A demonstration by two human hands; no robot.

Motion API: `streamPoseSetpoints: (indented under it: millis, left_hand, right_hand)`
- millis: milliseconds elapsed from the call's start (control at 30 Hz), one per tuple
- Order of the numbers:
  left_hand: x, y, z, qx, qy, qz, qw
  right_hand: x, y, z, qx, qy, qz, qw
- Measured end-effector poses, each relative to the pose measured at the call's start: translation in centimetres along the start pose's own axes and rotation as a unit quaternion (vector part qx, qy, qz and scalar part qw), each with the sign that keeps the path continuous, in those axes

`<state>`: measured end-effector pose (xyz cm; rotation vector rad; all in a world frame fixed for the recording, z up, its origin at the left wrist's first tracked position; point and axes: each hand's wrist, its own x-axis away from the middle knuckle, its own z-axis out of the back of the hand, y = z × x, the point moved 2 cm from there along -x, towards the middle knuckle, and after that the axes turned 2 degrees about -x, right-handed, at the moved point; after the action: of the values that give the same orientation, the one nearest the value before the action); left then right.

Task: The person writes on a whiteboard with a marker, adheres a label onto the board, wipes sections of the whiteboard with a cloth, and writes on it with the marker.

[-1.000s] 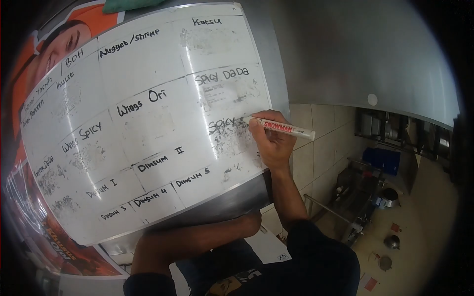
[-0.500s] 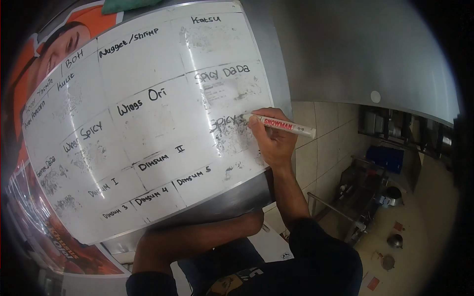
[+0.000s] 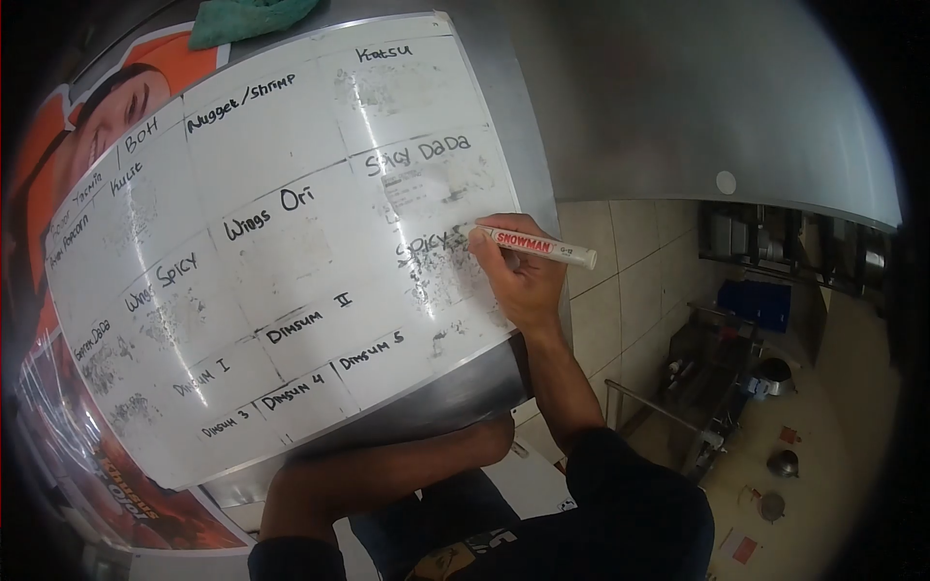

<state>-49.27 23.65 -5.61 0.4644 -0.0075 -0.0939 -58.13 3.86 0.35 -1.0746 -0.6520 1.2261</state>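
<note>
My right hand (image 3: 528,281) is closed around a white marker with red "SNOWMAN" lettering (image 3: 542,247), near the right edge of a whiteboard (image 3: 262,145). The marker's tip end is by handwritten "Spicy" lettering (image 3: 426,247); my fingers partly cover the writing there. Black words such as "Katsu", "Wings Ori" and "Dimsum II" fill ruled boxes, with grey smudges around several of them. Below the board's lower edge, my left forearm lies bent across my body. The rounded end of my left hand (image 3: 492,441) shows there in shadow, its fingers hidden.
An orange poster (image 3: 184,68) and a green cloth (image 3: 252,21) are behind the board's upper left. A metal surface (image 3: 659,107) spans the upper right. Beyond the tiled wall (image 3: 620,252) are a blue container (image 3: 754,305) and metal kitchen equipment.
The board has shifted slightly left and down in view. My right hand and the marker appear a little farther left, still at the lettering after "Spicy". My left arm is nearly unchanged.
</note>
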Motion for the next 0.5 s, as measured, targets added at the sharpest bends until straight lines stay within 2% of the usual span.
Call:
streamPoseSetpoints:
  millis: [67, 133, 200, 233, 300, 500]
  left_hand:
    - [-0.8, 0.9, -2.9, 0.017, 0.019, 0.012, 1.000]
    - [-0.8, 0.6, -2.1, 0.033, 0.037, 0.024, 0.999]
    - [-0.8, 0.2, -1.1, 0.072, -0.045, 0.047, 0.995]
    - [-0.8, 0.4, -1.6, 0.072, -0.045, 0.047, 0.995]
    - [-0.7, 0.7, -2.3, 0.022, 0.030, 0.050, 0.998]
    - [-0.6, 0.5, -2.0, 0.056, -0.001, 0.037, 0.998]
  right_hand:
    - [0.0, 0.2, -0.1, 0.001, 0.002, -0.003, 1.000]
    - [0.0, 0.0, -0.1, 0.000, 0.004, -0.006, 1.000]
    - [-0.1, -0.3, -0.1, 0.005, 0.017, -0.028, 0.999]
    - [-0.1, -0.3, -0.1, 0.005, 0.018, -0.028, 0.999]
    - [-0.1, -0.1, -0.1, 0.011, 0.015, -0.009, 1.000]
    - [0.1, 0.3, 0.3, 0.027, -0.016, 0.030, 0.999]
